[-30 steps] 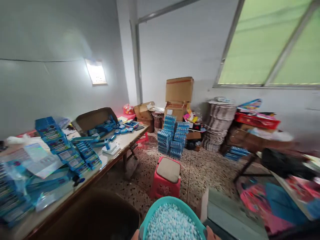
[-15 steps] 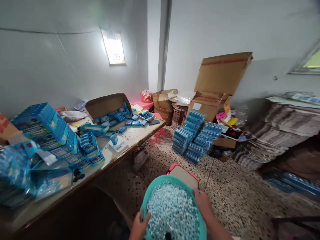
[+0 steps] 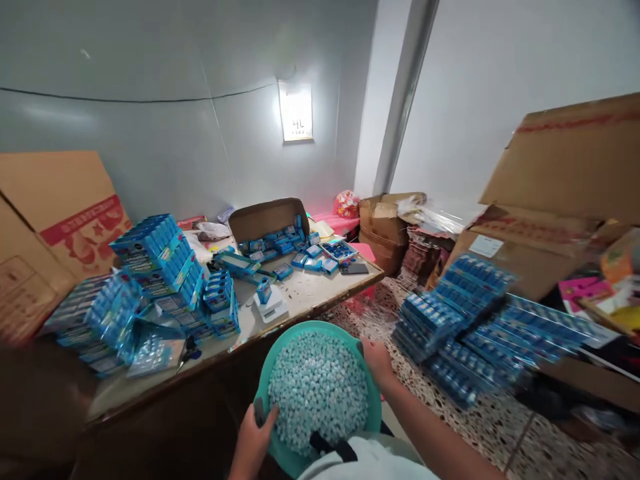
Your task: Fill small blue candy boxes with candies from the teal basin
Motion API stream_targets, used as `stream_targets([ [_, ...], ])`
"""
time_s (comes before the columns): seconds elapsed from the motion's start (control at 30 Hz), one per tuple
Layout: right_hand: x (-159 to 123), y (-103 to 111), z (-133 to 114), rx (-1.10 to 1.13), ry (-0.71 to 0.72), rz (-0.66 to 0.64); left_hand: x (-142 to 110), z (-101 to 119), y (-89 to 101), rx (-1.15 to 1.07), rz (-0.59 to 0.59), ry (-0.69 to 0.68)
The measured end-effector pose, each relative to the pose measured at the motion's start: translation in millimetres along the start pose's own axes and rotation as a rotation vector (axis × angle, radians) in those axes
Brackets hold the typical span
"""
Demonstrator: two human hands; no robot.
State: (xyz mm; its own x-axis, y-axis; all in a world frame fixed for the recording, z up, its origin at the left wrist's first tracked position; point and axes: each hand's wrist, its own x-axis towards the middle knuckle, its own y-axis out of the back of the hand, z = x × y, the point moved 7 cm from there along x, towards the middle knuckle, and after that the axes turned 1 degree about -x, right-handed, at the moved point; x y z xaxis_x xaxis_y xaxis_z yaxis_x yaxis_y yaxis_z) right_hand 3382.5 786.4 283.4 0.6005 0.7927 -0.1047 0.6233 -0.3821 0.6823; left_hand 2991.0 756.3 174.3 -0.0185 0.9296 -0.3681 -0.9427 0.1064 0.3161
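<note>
I carry a teal plastic basin [image 3: 373, 413] heaped with small pale-blue pieces [image 3: 317, 390], held in front of my body beside the table's front edge. My left hand [image 3: 253, 440] grips the basin's near left rim, thumb over the edge. My right hand [image 3: 377, 363] is closed on the right rim. On the wooden table [image 3: 305, 297] lie stacks of blue packs [image 3: 165, 260], a small white scale [image 3: 270, 307] and an open cardboard box [image 3: 267, 220] with more blue packs.
Tall stacks of blue packs [image 3: 465, 320] stand on the speckled floor to my right. Large cardboard boxes [image 3: 565, 173] lean at the right and another [image 3: 55, 220] at the far left. More boxes [image 3: 385, 220] fill the back corner.
My view has swung left and I have come closer to the table. The basin has risen higher in view, with both hands still on its rim. The pink stool has dropped out of sight.
</note>
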Motion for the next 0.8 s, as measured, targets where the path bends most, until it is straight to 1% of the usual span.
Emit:
stream_targets([
  [0.07, 36, -17, -12, 0.027, 0.031, -0.038, 17, -10, -8.9, 0.020, 0.076, 0.063],
  [0.13, 75, -38, -23, 0.047, 0.058, -0.082, 40, -16, -19.4, 0.060, 0.145, 0.120],
  [0.2, 117, -62, -37, 0.062, 0.091, -0.139, 66, -12, -30.3, 0.090, 0.207, 0.163],
  [0.27, 162, -83, -55, 0.065, 0.131, -0.213, 90, 6, -42.1, 0.105, 0.266, 0.198],
  [0.33, 208, -98, -73, 0.048, 0.167, -0.306, 105, 36, -56.6, 0.118, 0.327, 0.235],
  [0.4, 251, -107, -86, 0.003, 0.186, -0.406, 111, 67, -74.3, 0.139, 0.374, 0.293],
  [0.47, 286, -115, -91, -0.063, 0.189, -0.497, 112, 92, -93.3, 0.132, 0.397, 0.359],
  [0.5, 300, -120, -92, -0.097, 0.190, -0.536, 111, 101, -101.8, 0.128, 0.403, 0.387],
  [0.57, 320, -129, -89, -0.158, 0.190, -0.608, 109, 111, -114.4, 0.130, 0.428, 0.458],
  [0.67, 342, -141, -85, -0.219, 0.183, -0.679, 111, 122, -125.0, 0.129, 0.470, 0.518],
  [0.73, 357, -147, -83, -0.242, 0.178, -0.695, 120, 132, -129.4, 0.131, 0.489, 0.513],
  [0.8, 374, -150, -79, -0.265, 0.162, -0.689, 137, 142, -132.9, 0.137, 0.503, 0.501],
])
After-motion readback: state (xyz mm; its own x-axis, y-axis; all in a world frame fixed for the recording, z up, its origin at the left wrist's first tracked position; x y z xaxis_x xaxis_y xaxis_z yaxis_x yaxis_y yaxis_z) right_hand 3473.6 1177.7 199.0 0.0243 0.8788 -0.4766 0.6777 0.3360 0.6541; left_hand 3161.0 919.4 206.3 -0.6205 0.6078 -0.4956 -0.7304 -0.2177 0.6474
